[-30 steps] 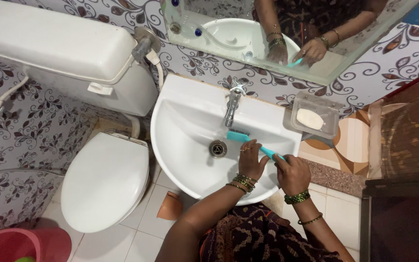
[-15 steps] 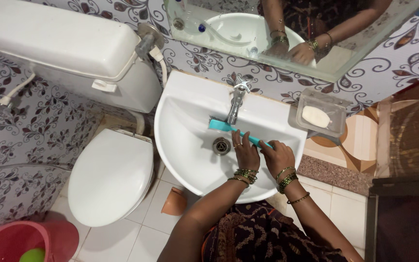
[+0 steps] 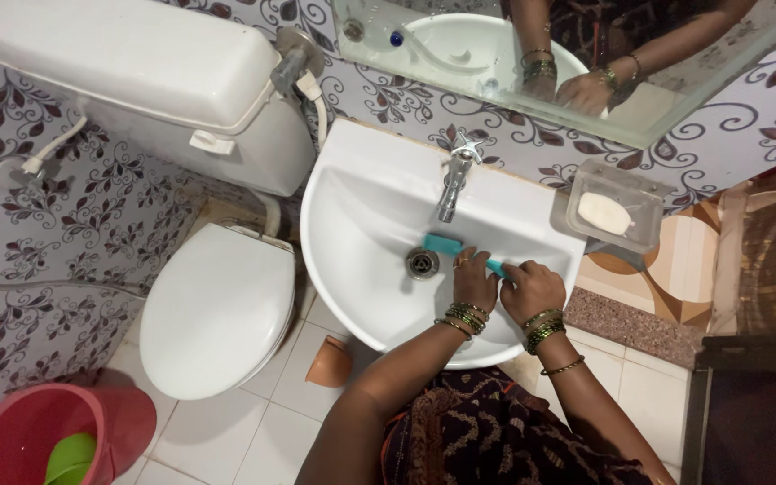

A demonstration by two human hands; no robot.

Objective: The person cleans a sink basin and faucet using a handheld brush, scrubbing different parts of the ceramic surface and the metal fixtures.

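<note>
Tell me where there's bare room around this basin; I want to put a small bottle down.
The sink ledge is bare left of the tap, toward the cistern, whose flat lid is bare too, as is the closed toilet lid. It is crowded right of the drain: the left hand and right hand grip a teal brush, and soap fills the soap dish.

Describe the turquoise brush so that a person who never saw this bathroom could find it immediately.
Start at the white washbasin on the patterned wall, right of the toilet. Inside its bowl, below the metal tap and next to the drain, lies a turquoise brush, gripped by the left hand and the right hand. It is the only brightly coloured thing in the basin.
</note>
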